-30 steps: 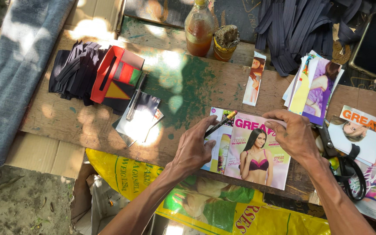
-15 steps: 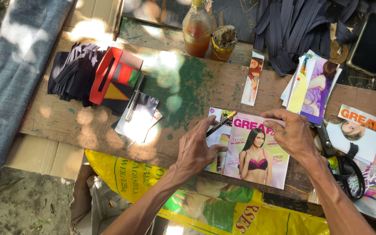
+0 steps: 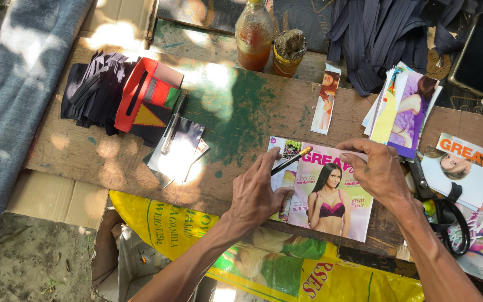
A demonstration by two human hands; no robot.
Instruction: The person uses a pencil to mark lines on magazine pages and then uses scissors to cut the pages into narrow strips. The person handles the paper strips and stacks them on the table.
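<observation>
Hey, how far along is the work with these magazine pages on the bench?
Looks done: one narrow cut strip lies apart near the bottle. In hand: the left hand holds a pencil on the pink magazine page, which the right hand pins flat. Probably left: the stack of pages looks uncut, and scissors lie unused.

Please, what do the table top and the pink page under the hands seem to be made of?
Table top: looks like old wood, rough and matt, with worn green paint patches and grain showing.
Pink page: seems thin glossy printed paper, lying flat with cut edges, pressed by the left hand and right hand.
</observation>
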